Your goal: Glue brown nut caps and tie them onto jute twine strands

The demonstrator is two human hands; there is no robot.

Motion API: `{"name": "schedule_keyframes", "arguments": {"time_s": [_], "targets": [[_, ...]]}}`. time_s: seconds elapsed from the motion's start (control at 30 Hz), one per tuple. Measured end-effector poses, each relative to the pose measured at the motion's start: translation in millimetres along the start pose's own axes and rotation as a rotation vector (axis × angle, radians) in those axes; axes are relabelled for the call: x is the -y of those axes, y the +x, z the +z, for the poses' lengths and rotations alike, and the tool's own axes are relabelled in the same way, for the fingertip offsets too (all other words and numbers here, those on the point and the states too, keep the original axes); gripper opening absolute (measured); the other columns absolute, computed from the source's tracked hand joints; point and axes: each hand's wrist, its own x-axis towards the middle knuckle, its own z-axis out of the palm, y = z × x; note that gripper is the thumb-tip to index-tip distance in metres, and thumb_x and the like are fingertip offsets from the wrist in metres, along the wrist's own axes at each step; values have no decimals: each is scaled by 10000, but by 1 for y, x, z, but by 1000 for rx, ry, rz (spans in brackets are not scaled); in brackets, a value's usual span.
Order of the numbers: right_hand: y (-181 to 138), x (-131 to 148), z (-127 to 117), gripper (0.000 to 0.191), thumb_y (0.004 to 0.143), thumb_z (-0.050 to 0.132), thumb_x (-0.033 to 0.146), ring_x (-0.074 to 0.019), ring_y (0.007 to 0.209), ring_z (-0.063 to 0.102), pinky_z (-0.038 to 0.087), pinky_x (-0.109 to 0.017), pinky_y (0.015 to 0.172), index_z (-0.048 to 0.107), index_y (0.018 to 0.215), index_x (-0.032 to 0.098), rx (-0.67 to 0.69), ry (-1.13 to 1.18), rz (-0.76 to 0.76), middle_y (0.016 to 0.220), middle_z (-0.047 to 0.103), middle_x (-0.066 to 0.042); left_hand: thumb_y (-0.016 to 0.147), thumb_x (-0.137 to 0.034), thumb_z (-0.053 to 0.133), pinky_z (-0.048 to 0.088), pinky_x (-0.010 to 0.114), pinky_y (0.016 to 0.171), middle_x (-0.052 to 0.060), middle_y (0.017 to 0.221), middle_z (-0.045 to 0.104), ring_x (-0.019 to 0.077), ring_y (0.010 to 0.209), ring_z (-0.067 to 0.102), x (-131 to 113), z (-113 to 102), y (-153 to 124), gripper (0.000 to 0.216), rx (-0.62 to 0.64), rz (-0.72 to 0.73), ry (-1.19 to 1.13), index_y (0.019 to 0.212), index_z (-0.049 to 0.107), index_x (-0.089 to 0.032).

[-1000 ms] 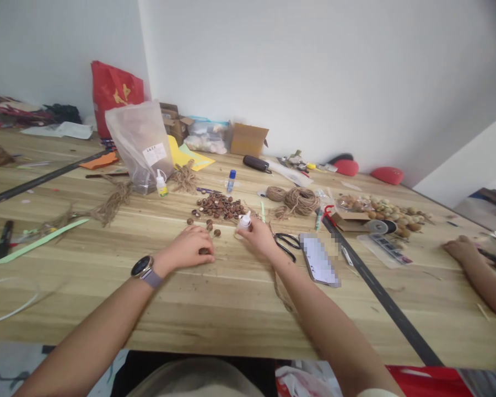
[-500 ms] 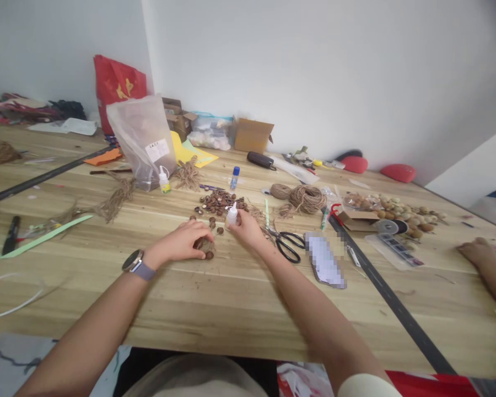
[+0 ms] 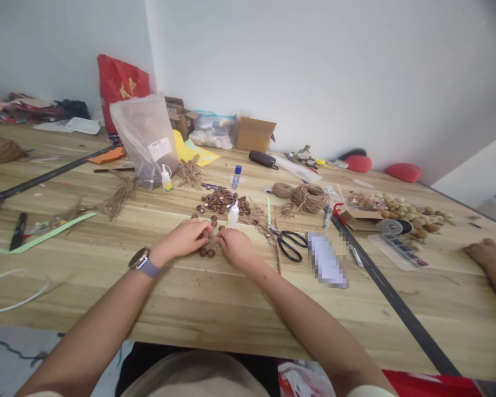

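Note:
My left hand [image 3: 186,238], with a watch at its wrist, is curled just above the table, thumb and fingers brought together. My right hand [image 3: 236,247] faces it closely, fingertips pinched. Whatever either hand holds is too small or hidden to make out. Right behind my right hand stands a white glue bottle [image 3: 232,215] with a pointed nozzle, upright. Several round brown nutshells [image 3: 210,253] lie below and beside my left fingers. A pile of brown nutshell pieces [image 3: 221,201] is spread just beyond both hands.
Black-handled scissors [image 3: 291,245] and a blurred-out phone-like object [image 3: 327,262] lie to the right. Twine rolls [image 3: 310,197], a glue stick [image 3: 237,177] and a second glue bottle [image 3: 166,179] stand farther back. Another person's hand [image 3: 485,256] rests at the right edge.
My right hand has let go of the glue bottle, which now stands on the table, and has come down and nearer to my left hand. My left fingers have drawn together and lifted slightly.

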Motion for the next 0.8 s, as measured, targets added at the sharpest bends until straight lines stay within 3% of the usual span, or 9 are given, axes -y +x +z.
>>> {"name": "schedule_keyframes", "arguments": {"time_s": [0.13,0.37,0.63,0.8], "targets": [[2,-2,0,226,934,457,254,-195,830,647,415,-268,729,667,883,189,-14,-5,-4,913,723,-90,859,-214,520,431,337,787,64,933,709,236,899,607,-2,7,3,213,-33,10,81,1025,653,-229],[-12,-5,-4,197,917,491,281,-172,806,642,397,-242,681,675,891,214,-32,-11,36,890,724,-44,892,-243,479,415,331,751,60,858,686,224,866,603,-8,19,7,197,-79,61,143,826,662,-214],[-27,-91,-45,220,824,492,94,-222,856,619,404,-291,732,699,837,165,-88,-102,208,920,699,-122,858,-162,445,434,358,809,68,964,672,226,901,616,-8,20,7,215,-107,2,106,898,652,-202],[-33,-120,-46,196,742,564,57,-210,862,607,416,-294,786,708,793,180,-68,-32,168,890,698,-76,856,-164,446,431,372,832,61,983,692,234,961,611,-9,22,7,219,-129,22,109,928,647,-214]]}}
